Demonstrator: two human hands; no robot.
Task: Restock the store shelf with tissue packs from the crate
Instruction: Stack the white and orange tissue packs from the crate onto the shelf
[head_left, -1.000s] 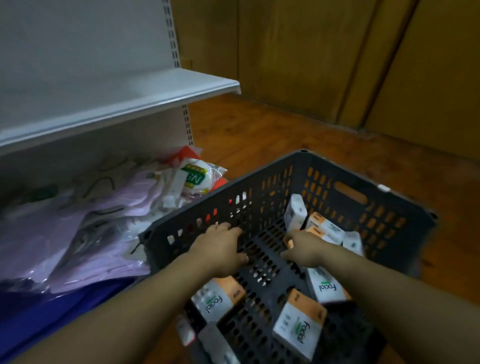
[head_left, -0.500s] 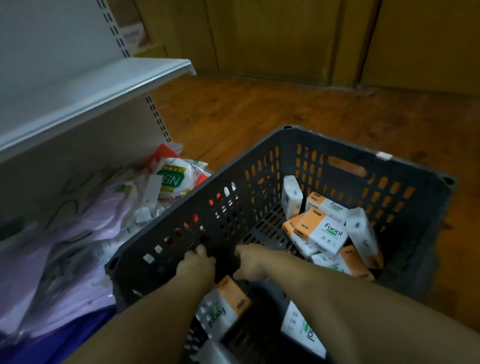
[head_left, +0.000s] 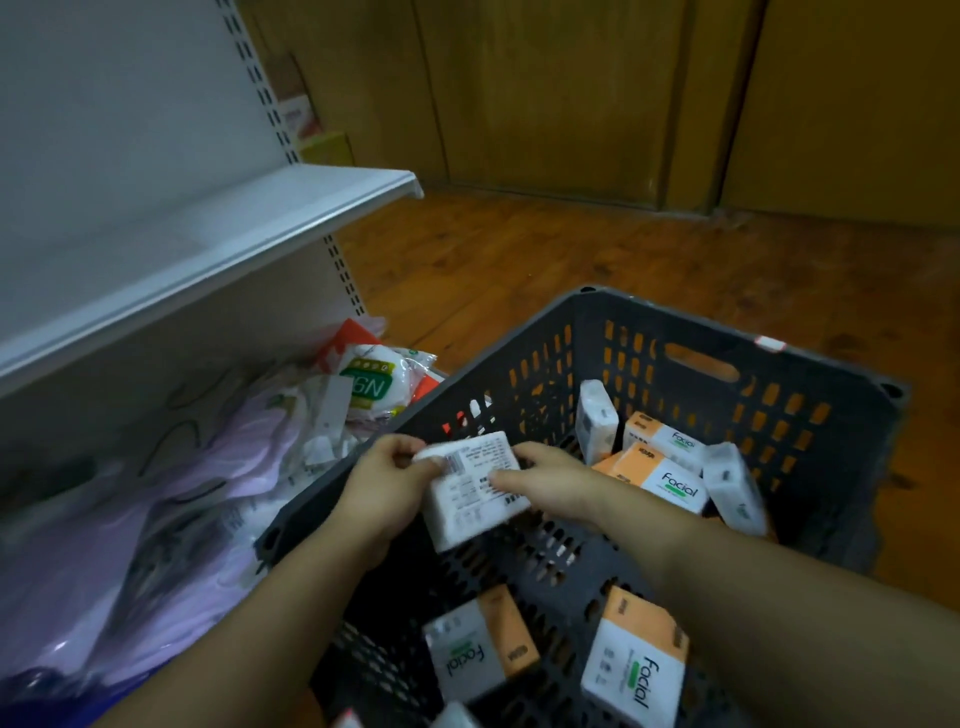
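Your pack (head_left: 475, 488) hangs barcode-up over the crate's (head_left: 691, 325) left rim. Your left hand (head_left: 384, 483) and right hand (head_left: 550, 483) hold its sides, fingers (head_left: 402, 452) curled round it. The shelf (head_left: 234, 234) lies up-left, nearer your left hand.

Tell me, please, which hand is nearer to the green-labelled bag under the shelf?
Left. The left hand grips the tissue pack just this side of the green-labelled bag; the right hand grips the pack's other end, farther right over the crate.
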